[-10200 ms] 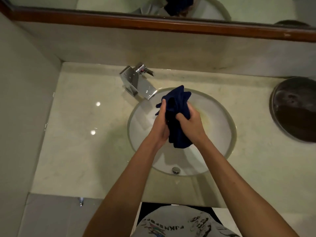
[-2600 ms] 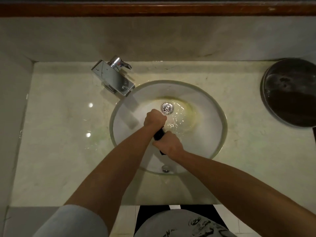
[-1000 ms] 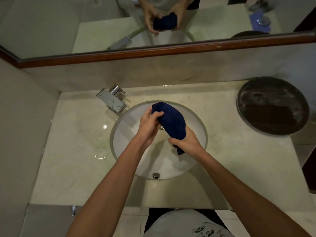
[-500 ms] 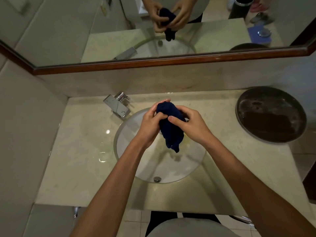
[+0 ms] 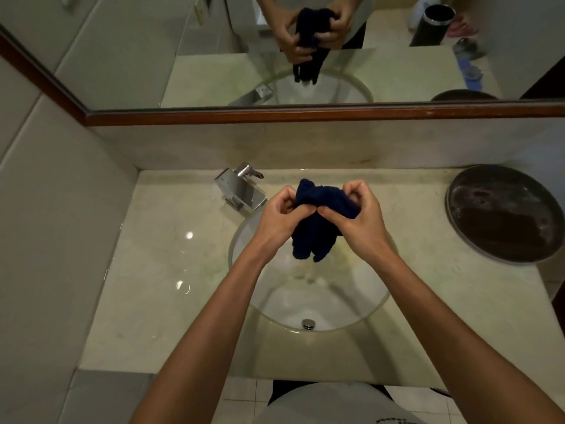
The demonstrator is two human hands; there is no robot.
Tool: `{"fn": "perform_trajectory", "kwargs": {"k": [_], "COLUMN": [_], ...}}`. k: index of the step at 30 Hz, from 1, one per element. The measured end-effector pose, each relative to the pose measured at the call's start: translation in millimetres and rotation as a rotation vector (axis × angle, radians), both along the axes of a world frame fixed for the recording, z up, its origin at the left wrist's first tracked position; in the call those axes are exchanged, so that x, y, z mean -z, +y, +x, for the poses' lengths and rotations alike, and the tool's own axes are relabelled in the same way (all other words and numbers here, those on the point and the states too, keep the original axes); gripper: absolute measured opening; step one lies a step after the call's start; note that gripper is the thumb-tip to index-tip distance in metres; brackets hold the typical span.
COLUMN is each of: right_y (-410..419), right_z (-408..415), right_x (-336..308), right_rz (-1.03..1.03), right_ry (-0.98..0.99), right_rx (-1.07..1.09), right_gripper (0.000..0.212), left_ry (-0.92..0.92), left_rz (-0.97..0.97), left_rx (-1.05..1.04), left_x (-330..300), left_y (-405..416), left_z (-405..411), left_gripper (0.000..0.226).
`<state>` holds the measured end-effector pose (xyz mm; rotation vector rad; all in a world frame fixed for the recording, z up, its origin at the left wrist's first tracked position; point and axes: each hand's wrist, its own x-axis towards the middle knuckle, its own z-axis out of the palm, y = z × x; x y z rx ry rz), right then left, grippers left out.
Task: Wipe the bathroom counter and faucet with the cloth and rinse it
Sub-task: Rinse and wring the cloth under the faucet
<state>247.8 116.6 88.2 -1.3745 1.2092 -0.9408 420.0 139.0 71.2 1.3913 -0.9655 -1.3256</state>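
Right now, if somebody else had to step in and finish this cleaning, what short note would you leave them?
Left hand: shut on the dark blue cloth, gripping its upper left part.
Right hand: shut on the same cloth, upper right part.
The cloth is bunched and held in the air above the sink, its lower end dangling. The faucet shows no water running.
Done: cannot tell from this view how much wiping is finished; the counter shows a few wet glints.
Left: probably spread the cloth out, wipe any remaining counter and the faucet, then rinse again.
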Motion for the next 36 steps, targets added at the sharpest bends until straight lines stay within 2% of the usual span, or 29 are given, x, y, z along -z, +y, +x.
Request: {"fn": "perform_trajectory", "kwargs": {"k": [3, 5, 7, 10, 11, 17, 20, 24, 28, 31, 33, 36], "right_y": [-1.0, -2.9, -4.1, -5.3, -5.2, -3.9, -1.6, 4.1, -4.2, -8.2, -6.2, 0.5], "right_z": [9.6, 15.0, 18.7, 15.8, 13.7, -4.7, -15.1, -23.2, -31.6, -31.9, -26.4, -15.4], "right_x": [-7.5, -10.8, -13.3, -14.4, -14.6, -22.1, -25.5, -22.2, -23.3, -25.8, -24.0, -13.6], "right_rz": [-0.021, -0.069, -0.082, -0.055, -0.045, 0.033, 0.082, 0.140, 0.142, 0.056, -0.011, -0.065], "right_ry": [-0.023, 0.023, 0.078, 0.124, 0.137, 0.142, 0.098, 0.056, 0.190, 0.284, 0.334, 0.353], "right_rx": [-0.017, -0.020, -0.035, -0.046, -0.057, -0.022, -0.005, 0.004, -0.072, -0.048, 0.053, 0.184], "right_gripper": [0.044, 0.044, 0.035, 0.028, 0.027, 0.026, 0.030, 0.026, 0.028, 0.026, 0.025, 0.025], "left_ry": [0.074, 0.117, 0.017, -0.211, -0.256, -0.210, -0.222, -0.208, -0.181, -0.191, -0.242, -0.479], "left_rz": [-0.012, -0.036, -0.060, -0.125, -0.152, 0.027, 0.044, 0.089, 0.083, 0.013, -0.042, -0.088], "left_rx": [0.066, 0.148, 0.228, 0.221, 0.225, 0.453, 0.504, 0.463, 0.409, 0.262, 0.141, -0.009], "left_x": [-4.2, -6.5, -7.6, -9.8, -9.3, -13.8, -15.1, -14.2, -6.7, -6.7, -9.3, -8.2], "left_y": [-0.1, -1.1, -2.6, -4.5, -4.7, -1.1, -0.7, 3.4, 14.2, 20.1, 23.2, 26.3], "left_z": [17.4, 29.5, 38.6, 47.3, 50.5, 64.8, 66.2, 58.0, 52.0, 42.3, 30.5, 9.7], "left_gripper": [0.037, 0.044, 0.053, 0.025, 0.022, 0.043, 0.030, 0.022, 0.027, 0.019, 0.018, 0.017]}}
